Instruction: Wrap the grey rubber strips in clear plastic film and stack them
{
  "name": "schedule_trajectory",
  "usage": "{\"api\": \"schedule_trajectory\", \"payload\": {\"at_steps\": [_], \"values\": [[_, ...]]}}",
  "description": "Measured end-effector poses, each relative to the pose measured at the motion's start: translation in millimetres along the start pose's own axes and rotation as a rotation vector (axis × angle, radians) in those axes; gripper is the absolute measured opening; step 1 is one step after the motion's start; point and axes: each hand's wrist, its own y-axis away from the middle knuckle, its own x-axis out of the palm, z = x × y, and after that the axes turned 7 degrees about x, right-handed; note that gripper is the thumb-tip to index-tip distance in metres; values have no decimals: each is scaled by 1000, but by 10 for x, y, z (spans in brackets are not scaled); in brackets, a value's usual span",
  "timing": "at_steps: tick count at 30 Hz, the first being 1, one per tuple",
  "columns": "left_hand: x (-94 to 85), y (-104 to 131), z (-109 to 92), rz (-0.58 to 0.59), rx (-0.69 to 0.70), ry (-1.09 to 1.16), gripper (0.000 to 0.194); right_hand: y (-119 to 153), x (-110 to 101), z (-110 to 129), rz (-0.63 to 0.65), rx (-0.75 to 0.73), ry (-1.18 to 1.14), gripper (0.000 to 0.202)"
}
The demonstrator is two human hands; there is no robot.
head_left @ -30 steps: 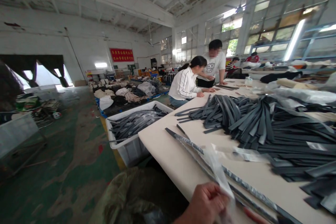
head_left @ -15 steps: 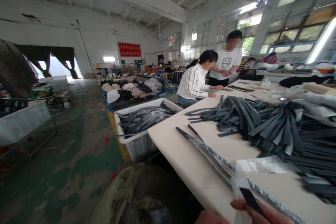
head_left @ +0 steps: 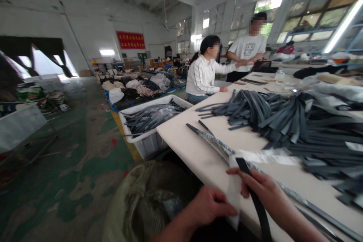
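Head view, seen from my remote seat: left hand (head_left: 211,204) pinches the lower part of a thin, milky-clear plastic sleeve (head_left: 234,193) between thumb and fingers, narrow grip. Right hand (head_left: 263,185) holds a flat black strip (head_left: 258,211), matte, square-ended, bending gently downward; its fingers also lie against the sleeve's upper part, beside the strip's end. I can't tell whether any of the strip sits inside the sleeve. Both sleeve and strip are in the hands, at the near edge of a smooth cream table (head_left: 181,140).

Just beyond the hands, I get long narrow strips (head_left: 217,141) lying flat, one with a shiny, mottled covering. A crinkled clear film piece (head_left: 269,157) lies beside them. Farther right, a big heap of dark grey strips (head_left: 283,121), flat and ribbon-like, fanned and draped over each other.

Left of the table I see a hard white plastic bin (head_left: 147,149) with more strips, some glossy. Below it, a wrinkled, greenish, semi-sheer sack (head_left: 127,196). Two co-workers in white tops at the table's far side.
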Motion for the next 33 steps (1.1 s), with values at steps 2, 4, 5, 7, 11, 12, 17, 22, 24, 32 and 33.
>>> {"api": "schedule_trajectory", "payload": {"at_steps": [2, 4, 5, 7, 11, 12, 17, 22, 24, 32, 33], "values": [[32, 31, -47, -68, 63, 94, 33, 10, 19, 95, -23, 45, -59, 49], [54, 40, -87, -81, 93, 170, 30, -13, 38, 145, -22, 47, -131, 43], [61, 35, -100, -92, 100, 197, 29, -31, 43, 146, -5, 55, -161, 42], [78, 22, -116, -96, 95, 226, 27, -56, 39, 118, 3, 65, -232, 42], [129, 4, -136, -49, 40, 258, 30, -25, -10, 46, -19, 99, -290, 41], [144, -6, -140, -42, 32, 253, 31, -8, -29, 35, -30, 108, -288, 40], [239, -74, -154, -69, 84, 139, 40, 101, -171, 5, -96, 126, -90, 41], [290, -199, -129, 26, 140, 44, 51, 120, -334, -221, -69, 108, 76, 50], [298, -246, -126, 82, 151, 76, 52, 105, -400, -377, -85, 114, 63, 55], [441, -450, -130, 265, -67, 341, 61, 261, -688, -688, -125, 257, -149, 60], [460, -488, -123, 294, -71, 358, 62, 285, -734, -699, -128, 279, -171, 60]]}}
